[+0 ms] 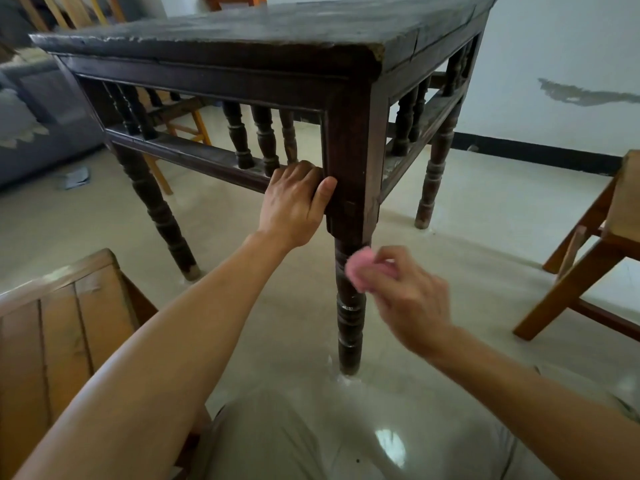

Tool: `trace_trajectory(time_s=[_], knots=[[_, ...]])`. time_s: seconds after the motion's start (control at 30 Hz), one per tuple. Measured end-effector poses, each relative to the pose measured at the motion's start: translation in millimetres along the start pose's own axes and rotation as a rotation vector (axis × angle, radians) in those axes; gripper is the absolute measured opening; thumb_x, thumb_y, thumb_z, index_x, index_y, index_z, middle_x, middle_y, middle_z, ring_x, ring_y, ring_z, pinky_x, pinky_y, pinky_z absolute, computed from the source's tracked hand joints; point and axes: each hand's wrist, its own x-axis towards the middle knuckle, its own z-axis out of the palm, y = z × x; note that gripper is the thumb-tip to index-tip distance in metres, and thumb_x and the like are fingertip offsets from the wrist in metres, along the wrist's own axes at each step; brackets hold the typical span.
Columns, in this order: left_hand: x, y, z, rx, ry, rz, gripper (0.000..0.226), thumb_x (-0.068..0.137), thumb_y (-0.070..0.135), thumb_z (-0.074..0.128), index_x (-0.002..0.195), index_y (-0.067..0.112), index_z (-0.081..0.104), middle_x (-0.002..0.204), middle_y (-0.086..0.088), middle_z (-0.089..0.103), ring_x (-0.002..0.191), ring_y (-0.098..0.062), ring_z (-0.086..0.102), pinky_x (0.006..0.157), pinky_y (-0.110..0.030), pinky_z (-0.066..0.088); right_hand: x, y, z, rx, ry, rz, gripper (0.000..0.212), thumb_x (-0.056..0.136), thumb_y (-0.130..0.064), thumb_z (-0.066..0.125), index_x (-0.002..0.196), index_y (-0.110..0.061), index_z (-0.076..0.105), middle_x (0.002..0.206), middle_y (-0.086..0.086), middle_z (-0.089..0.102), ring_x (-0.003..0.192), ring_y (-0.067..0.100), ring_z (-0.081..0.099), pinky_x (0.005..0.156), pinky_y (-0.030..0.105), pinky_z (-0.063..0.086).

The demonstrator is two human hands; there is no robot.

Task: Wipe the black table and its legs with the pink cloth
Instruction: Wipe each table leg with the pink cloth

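The black wooden table point(263, 32) stands in front of me, seen from low down, with turned legs and spindle rails. My left hand point(294, 199) grips the lower front rail where it meets the near corner leg point(349, 306), thumb against the leg post. My right hand point(405, 292) holds the bunched pink cloth point(358, 270) against the turned part of that near leg, just below the square post. The hand and cloth are blurred.
A wooden chair point(59, 327) stands at my lower left and another wooden chair point(595, 258) at the right. A grey sofa point(41, 133) sits at the far left, more chairs behind the table. The floor is pale glossy tile; a white wall lies to the right.
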Motion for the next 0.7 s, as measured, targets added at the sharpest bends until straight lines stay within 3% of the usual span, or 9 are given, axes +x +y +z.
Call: trace_trajectory(time_s=[0.13, 0.33, 0.4, 0.53, 0.7], knots=[[0.2, 0.9, -1.2, 0.007, 0.015, 0.008, 0.072, 0.098, 0.055, 0.008, 0.091, 0.008, 0.062, 0.091, -0.007, 0.059, 0.09, -0.026, 0.054, 0.087, -0.036, 0.036, 5.6, -14.1, 24.0, 0.055, -0.122, -0.059, 0.029, 0.068, -0.005, 0.081, 0.091, -0.017, 0.071, 0.104, 0.007, 0.06, 0.073, 0.02, 0.061, 0.049, 0.021, 0.039], [0.7, 3.4, 0.0, 0.009, 0.038, -0.001, 0.071, 0.098, 0.054, 0.007, 0.091, 0.008, 0.061, 0.091, -0.007, 0.06, 0.09, -0.026, 0.054, 0.088, -0.037, 0.037, -23.6, 46.6, 3.4, -0.06, -0.107, 0.268, 0.016, 0.074, -0.007, 0.08, 0.083, -0.02, 0.074, 0.097, 0.006, 0.059, 0.064, 0.021, 0.06, 0.045, 0.019, 0.036], [0.2, 3.2, 2.1, 0.021, 0.06, -0.002, 0.071, 0.099, 0.053, 0.007, 0.089, 0.007, 0.061, 0.09, -0.008, 0.06, 0.089, -0.027, 0.054, 0.087, -0.038, 0.037, -27.2, 36.1, 3.9, -0.03, -0.053, 0.179, 0.015, 0.073, -0.008, 0.08, 0.082, -0.018, 0.074, 0.097, 0.007, 0.061, 0.063, 0.021, 0.06, 0.044, 0.019, 0.035], [0.9, 3.0, 1.5, 0.021, 0.044, -0.007, 0.072, 0.098, 0.054, 0.007, 0.087, 0.007, 0.06, 0.089, -0.009, 0.059, 0.089, -0.029, 0.054, 0.086, -0.038, 0.037, -9.9, -12.4, 30.1, 0.106, -0.068, -0.019, 0.029, 0.07, -0.008, 0.081, 0.094, -0.016, 0.068, 0.102, 0.009, 0.062, 0.07, 0.019, 0.06, 0.047, 0.027, 0.05], [1.5, 3.2, -0.1, 0.003, 0.029, -0.009, 0.071, 0.098, 0.054, 0.006, 0.086, 0.008, 0.059, 0.089, -0.007, 0.057, 0.088, -0.027, 0.052, 0.086, -0.037, 0.037, -6.2, 19.7, 36.3, 0.111, -0.08, 0.13, 0.024, 0.076, -0.015, 0.079, 0.099, -0.021, 0.075, 0.102, 0.007, 0.061, 0.068, 0.018, 0.061, 0.048, 0.021, 0.046]])
